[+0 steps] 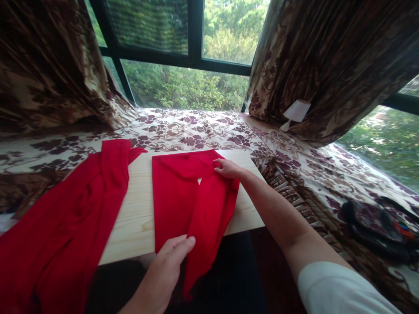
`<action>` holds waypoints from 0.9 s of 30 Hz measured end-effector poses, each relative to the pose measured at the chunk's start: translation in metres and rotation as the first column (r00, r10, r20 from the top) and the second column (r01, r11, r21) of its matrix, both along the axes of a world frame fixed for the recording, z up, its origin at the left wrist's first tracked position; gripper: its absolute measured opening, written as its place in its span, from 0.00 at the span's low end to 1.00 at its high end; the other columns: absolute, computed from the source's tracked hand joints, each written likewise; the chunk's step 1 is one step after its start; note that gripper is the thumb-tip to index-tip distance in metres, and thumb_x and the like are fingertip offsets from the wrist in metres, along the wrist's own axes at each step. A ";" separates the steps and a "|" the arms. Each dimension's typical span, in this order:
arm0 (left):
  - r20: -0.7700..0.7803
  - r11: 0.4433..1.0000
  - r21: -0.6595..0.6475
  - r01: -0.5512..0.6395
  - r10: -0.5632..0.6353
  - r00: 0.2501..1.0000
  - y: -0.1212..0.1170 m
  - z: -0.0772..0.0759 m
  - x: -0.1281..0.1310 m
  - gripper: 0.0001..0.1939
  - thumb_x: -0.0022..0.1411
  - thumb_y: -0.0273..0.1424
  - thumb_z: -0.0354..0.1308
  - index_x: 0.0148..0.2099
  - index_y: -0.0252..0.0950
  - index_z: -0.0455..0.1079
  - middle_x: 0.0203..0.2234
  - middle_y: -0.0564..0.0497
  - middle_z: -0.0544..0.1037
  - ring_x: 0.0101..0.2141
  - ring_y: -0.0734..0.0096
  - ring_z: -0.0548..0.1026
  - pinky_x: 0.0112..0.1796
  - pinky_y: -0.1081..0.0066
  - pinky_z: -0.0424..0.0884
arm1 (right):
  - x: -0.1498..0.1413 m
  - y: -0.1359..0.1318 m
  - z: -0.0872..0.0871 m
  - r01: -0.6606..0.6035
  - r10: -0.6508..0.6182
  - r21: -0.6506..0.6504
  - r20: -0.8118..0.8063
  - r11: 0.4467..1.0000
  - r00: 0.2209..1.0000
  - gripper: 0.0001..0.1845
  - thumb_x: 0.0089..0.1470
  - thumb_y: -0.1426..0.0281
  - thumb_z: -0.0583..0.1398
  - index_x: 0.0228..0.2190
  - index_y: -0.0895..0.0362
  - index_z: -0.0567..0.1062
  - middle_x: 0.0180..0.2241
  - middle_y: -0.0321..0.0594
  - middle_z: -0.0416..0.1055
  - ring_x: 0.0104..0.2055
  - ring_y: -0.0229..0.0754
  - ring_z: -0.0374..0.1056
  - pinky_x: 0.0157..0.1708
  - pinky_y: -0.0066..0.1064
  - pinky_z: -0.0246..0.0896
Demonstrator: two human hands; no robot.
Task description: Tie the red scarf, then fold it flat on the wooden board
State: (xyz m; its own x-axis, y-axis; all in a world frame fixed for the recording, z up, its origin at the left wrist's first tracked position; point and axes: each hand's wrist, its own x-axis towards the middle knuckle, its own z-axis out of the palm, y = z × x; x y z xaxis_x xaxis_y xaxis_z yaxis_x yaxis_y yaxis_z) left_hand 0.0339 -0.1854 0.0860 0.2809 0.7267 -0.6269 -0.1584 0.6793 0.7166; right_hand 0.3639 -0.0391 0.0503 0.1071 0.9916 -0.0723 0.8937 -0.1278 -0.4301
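Note:
A red garment (178, 196) lies folded on a pale wooden board (139, 209), one strip of it hanging over the near edge. My left hand (170, 257) pinches the cloth at the near edge, thumb on top, fingers closed on the fabric. My right hand (227, 168) rests at the far right corner of the garment, fingers curled on the cloth there. A second red garment (65, 222) lies spread to the left, draped over the board's left side and off it.
The board sits on a brown floral bedspread (196, 128) before a window (183, 48). Floral curtains (327, 56) hang at both sides. A small white lamp (296, 111) stands at the right. A dark bag (379, 222) lies far right.

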 end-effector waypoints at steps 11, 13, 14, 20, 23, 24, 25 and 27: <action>-0.162 0.980 0.095 -0.176 0.190 0.968 -0.004 -0.026 -0.017 0.13 0.55 0.31 0.69 0.44 0.40 0.78 0.49 0.48 0.81 0.61 0.57 0.69 0.63 0.59 0.61 | -0.001 0.002 -0.002 0.011 -0.011 -0.007 0.042 1.000 0.999 0.28 0.58 0.65 0.61 0.59 0.57 0.70 0.37 0.41 0.77 0.33 0.39 0.69 0.34 0.27 0.59; -0.150 0.981 0.041 -0.187 0.191 0.970 -0.003 -0.023 -0.022 0.15 0.55 0.32 0.69 0.46 0.39 0.77 0.50 0.47 0.80 0.60 0.58 0.70 0.63 0.59 0.60 | -0.001 0.002 -0.002 0.007 -0.006 -0.006 0.040 1.000 0.999 0.28 0.58 0.65 0.61 0.59 0.57 0.70 0.35 0.41 0.76 0.32 0.39 0.68 0.34 0.27 0.58; -0.135 0.982 -0.015 -0.191 0.187 0.973 -0.002 -0.019 -0.024 0.16 0.55 0.32 0.69 0.47 0.39 0.77 0.50 0.46 0.80 0.59 0.58 0.71 0.62 0.60 0.62 | -0.001 0.001 -0.001 0.004 -0.004 -0.008 0.038 1.000 0.999 0.28 0.58 0.65 0.61 0.59 0.57 0.70 0.35 0.40 0.76 0.32 0.39 0.68 0.34 0.27 0.58; 0.056 0.979 -0.203 0.016 -0.005 0.998 0.005 0.014 -0.028 0.33 0.40 0.32 0.75 0.52 0.36 0.74 0.43 0.41 0.82 0.50 0.45 0.78 0.49 0.55 0.76 | -0.001 0.001 -0.002 0.008 -0.008 -0.010 0.040 1.000 0.999 0.27 0.59 0.66 0.60 0.59 0.57 0.70 0.33 0.40 0.76 0.30 0.38 0.67 0.33 0.27 0.57; 0.204 0.963 -0.230 0.139 -0.092 0.975 0.001 0.015 -0.032 0.40 0.30 0.31 0.76 0.51 0.35 0.75 0.39 0.38 0.83 0.49 0.35 0.77 0.43 0.52 0.78 | 0.000 0.002 -0.004 0.014 -0.014 -0.009 0.043 1.000 0.999 0.27 0.59 0.66 0.60 0.59 0.57 0.70 0.33 0.40 0.76 0.31 0.38 0.68 0.34 0.27 0.58; 0.219 0.957 -0.244 0.159 -0.105 0.970 -0.002 0.014 -0.035 0.42 0.28 0.31 0.77 0.52 0.35 0.75 0.38 0.38 0.82 0.49 0.33 0.77 0.42 0.51 0.78 | 0.000 0.002 -0.005 0.015 -0.015 -0.007 0.041 1.000 0.999 0.27 0.59 0.66 0.60 0.59 0.57 0.70 0.33 0.40 0.76 0.31 0.38 0.68 0.34 0.27 0.58; 0.219 0.951 -0.258 0.170 -0.114 0.969 -0.004 0.012 -0.038 0.44 0.26 0.31 0.77 0.52 0.35 0.74 0.38 0.37 0.82 0.48 0.31 0.77 0.40 0.50 0.79 | 0.001 0.002 -0.005 0.017 -0.017 -0.004 0.038 1.000 0.999 0.27 0.59 0.66 0.60 0.59 0.57 0.70 0.33 0.39 0.76 0.31 0.38 0.68 0.34 0.27 0.58; 0.184 0.951 -0.267 0.154 -0.106 0.977 -0.008 0.011 -0.046 0.49 0.22 0.31 0.78 0.54 0.38 0.73 0.38 0.37 0.83 0.48 0.28 0.77 0.36 0.49 0.79 | 0.001 0.002 -0.006 0.016 -0.016 -0.001 0.032 1.000 0.999 0.27 0.58 0.67 0.60 0.58 0.56 0.71 0.33 0.39 0.76 0.31 0.38 0.68 0.35 0.27 0.58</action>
State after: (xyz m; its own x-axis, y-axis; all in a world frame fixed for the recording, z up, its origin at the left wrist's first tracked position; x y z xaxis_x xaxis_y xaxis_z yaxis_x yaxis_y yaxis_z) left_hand -0.0121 -0.1938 0.0967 0.4783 0.4804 -0.7351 -0.1555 0.8702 0.4675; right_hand 0.3652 -0.0369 0.0446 0.1248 0.9897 -0.0697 0.9048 -0.1424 -0.4014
